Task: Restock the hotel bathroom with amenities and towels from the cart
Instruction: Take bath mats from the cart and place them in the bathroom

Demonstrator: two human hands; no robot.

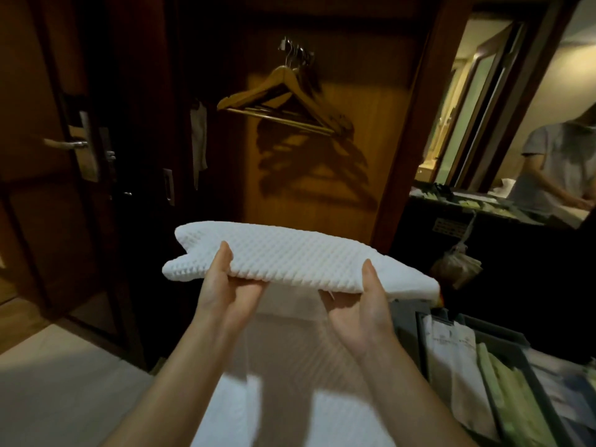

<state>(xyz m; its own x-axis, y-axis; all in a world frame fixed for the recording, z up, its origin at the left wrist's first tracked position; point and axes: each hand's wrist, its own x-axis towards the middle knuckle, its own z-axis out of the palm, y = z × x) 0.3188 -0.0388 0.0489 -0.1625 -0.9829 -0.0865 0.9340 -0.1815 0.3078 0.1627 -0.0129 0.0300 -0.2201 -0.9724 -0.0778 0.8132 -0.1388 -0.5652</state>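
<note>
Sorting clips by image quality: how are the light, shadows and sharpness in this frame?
Head view: dim, warm light overall; the white waffle towel, pinched by the left hand and right hand, is brightest and fairly sharp; the wooden hangers cast a hard shadow on the wood panel behind; the mirror at right looks soft; edges of the door lean and bow from the wide lens.
</note>
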